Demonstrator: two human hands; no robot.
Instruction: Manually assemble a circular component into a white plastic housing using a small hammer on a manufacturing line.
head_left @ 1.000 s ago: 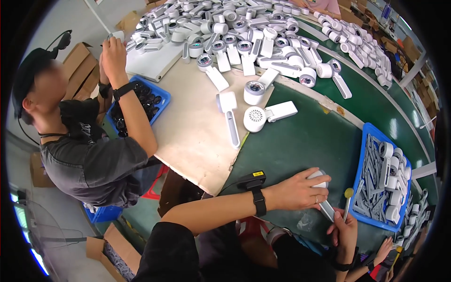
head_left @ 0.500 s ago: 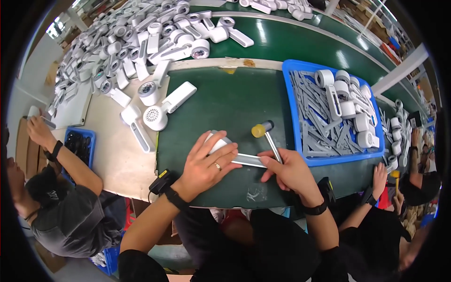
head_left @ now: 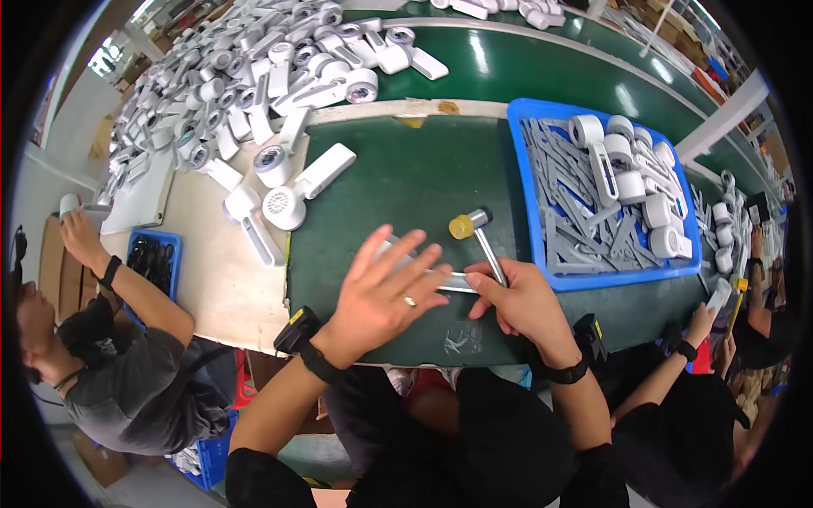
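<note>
A white handheld fan with a grey strip along its handle [head_left: 458, 283] lies low over the green mat, mostly hidden under my left hand [head_left: 381, 295]. My left hand is open, its fingers spread above the fan's head. Whether the palm still touches the fan, I cannot tell. My right hand [head_left: 527, 303] is closed round the metal shaft of a small mallet [head_left: 489, 256], and its thumb and fingers are also at the end of the fan's handle. The mallet's yellow and dark head [head_left: 471, 223] points away from me.
A blue tray [head_left: 537, 222] at the right holds grey strips and several white fans. Loose fans [head_left: 284, 207] lie on the left, beside a large fan heap [head_left: 246, 76]. A small blue bin [head_left: 176, 269] holds black parts. Co-workers sit at both sides.
My left hand has loosened from the fan's head, and its fingers have spread. My right hand keeps the mallet and the handle end. The right-hand co-worker's hand now holds up a pale piece.
</note>
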